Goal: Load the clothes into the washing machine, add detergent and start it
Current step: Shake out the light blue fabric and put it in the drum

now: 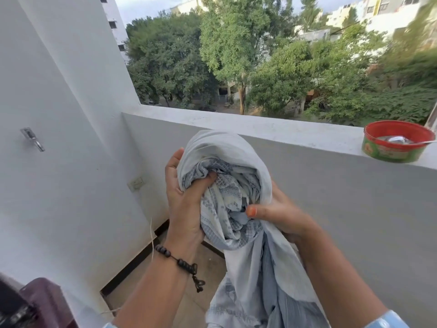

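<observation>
Pale grey-white garment (227, 185) bundled at chest height before balcony parapet (260, 129); left hand (186, 197) and right hand (281, 214) both clench it. Loading step. Next: carry bundle to washer, possibly dark shape lower left.

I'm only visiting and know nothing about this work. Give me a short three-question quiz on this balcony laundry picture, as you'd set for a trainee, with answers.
1. True or false: the left hand and the right hand both grip the bunched pale blue patterned cloth.
2. Where does the red and green tub stand?
A. on the floor
B. on the balcony ledge
C. in the person's hand
3. Fill in: a beaded ____ circles the left wrist.

Key: 1 true; 2 B; 3 bracelet.
</observation>
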### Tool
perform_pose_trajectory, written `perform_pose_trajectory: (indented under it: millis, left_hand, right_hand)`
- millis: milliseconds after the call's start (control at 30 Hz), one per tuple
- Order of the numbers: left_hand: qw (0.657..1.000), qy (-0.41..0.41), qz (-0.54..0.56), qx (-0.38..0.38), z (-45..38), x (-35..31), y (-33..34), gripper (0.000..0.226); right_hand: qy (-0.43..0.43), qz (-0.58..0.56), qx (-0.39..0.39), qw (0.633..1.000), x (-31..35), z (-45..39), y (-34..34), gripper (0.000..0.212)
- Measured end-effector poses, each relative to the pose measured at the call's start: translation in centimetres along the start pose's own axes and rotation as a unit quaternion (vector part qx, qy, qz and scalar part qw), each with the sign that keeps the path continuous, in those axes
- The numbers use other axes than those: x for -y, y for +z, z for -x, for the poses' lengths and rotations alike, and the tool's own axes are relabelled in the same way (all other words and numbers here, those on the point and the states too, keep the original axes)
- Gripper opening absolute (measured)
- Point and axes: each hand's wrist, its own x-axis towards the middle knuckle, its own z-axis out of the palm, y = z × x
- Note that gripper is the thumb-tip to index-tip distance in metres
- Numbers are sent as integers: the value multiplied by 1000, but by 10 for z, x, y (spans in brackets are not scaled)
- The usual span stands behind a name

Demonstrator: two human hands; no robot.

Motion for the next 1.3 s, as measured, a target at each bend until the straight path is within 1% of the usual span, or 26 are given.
perform_pose_trajectory:
  millis: [67, 133, 200, 233, 300, 333, 367, 400, 433, 467, 500, 533, 567, 600, 633, 667, 700, 733, 767, 867, 933, 1033, 1100, 1200, 1233, 1300]
  left_hand:
    - [1000, -4, 15, -24, 0, 3, 2, 72]
    - [1000, -15, -8, -10, -1, 3, -2, 74]
    - [996, -36, -64, 47, -2, -2, -12, 85]
    - [990, -52, -103, 84, -3, -7, -18, 92]
    - [966, -69, -198, 154, -4, -21, -30, 107]
    - [946, -59, -264, 178, -5, -30, -35, 114]
    - [917, -40, -347, 195, -6, -38, -38, 121]
    - [875, -21, -437, 208, -6, -45, -40, 127]
    - [818, -9, -529, 225, -5, -50, -39, 133]
    - [750, -6, -614, 246, -4, -53, -37, 138]
    - [683, -10, -681, 265, -1, -53, -34, 142]
    - [627, -13, -728, 278, 0, -49, -33, 143]
    - [588, -9, -758, 280, 4, -45, -32, 141]
    - [574, 9, -774, 268, 7, -40, -34, 135]
    - [588, 43, -770, 244, 9, -35, -38, 124]
    - [630, 76, -742, 215, 12, -32, -43, 111]
    - [685, 103, -697, 188, 15, -30, -48, 96]
    - [729, 119, -653, 167, 18, -30, -51, 86]
    - [759, 129, -621, 149, 19, -30, -53, 79]
    - [828, 124, -536, 105, 16, -32, -59, 77]
    - [870, 118, -474, 73, 12, -35, -63, 80]
    - [918, 120, -376, 36, 5, -41, -66, 80]
    - [945, 119, -303, 13, -1, -41, -67, 77]
    - [981, 101, -167, -13, -7, -35, -65, 85]
    - [987, 94, -125, -23, -7, -31, -62, 86]
    - [993, 78, -67, -61, -2, -21, -54, 80]
  right_hand:
    - [-20, 2, -35, 999, 2, -7, 5, 104]
    - [-41, 15, -74, 996, 3, -12, 6, 92]
    - [-53, 21, -115, 992, 5, -13, 3, 88]
    - [-59, 43, -128, 989, 5, -13, 1, 84]
    - [-72, 132, -124, 981, 8, -12, -6, 75]
    - [-74, 184, -113, 973, 9, -12, -9, 74]
    - [-75, 234, -99, 964, 11, -12, -10, 75]
    - [-74, 277, -86, 954, 12, -12, -9, 74]
    - [-77, 316, -73, 943, 12, -13, -5, 72]
    - [-80, 350, -54, 932, 12, -14, -1, 70]
    - [-83, 379, -26, 921, 10, -16, 5, 71]
    - [-87, 402, 1, 912, 9, -17, 10, 74]
    - [-90, 416, 23, 904, 7, -18, 15, 76]
    - [-91, 425, 34, 900, 7, -18, 18, 77]
    - [-94, 427, 38, 898, 8, -17, 22, 77]
    - [-95, 422, 40, 901, 9, -15, 25, 78]
    - [-96, 411, 43, 906, 11, -14, 27, 78]
    - [-88, 394, 49, 913, 13, -12, 28, 81]
    - [-72, 370, 62, 924, 16, -12, 28, 85]
    - [-11, 277, 125, 953, 20, -13, 18, 104]
    - [25, 233, 139, 962, 14, -12, 6, 117]
    - [94, 156, 117, 976, -5, -4, -9, 131]
    - [109, 105, 109, 982, -18, -1, -13, 134]
    - [103, 33, 98, 989, -30, 0, -9, 122]
    - [103, 7, 87, 991, -32, -2, -6, 119]
    - [106, -59, 72, 990, -33, -5, 3, 115]
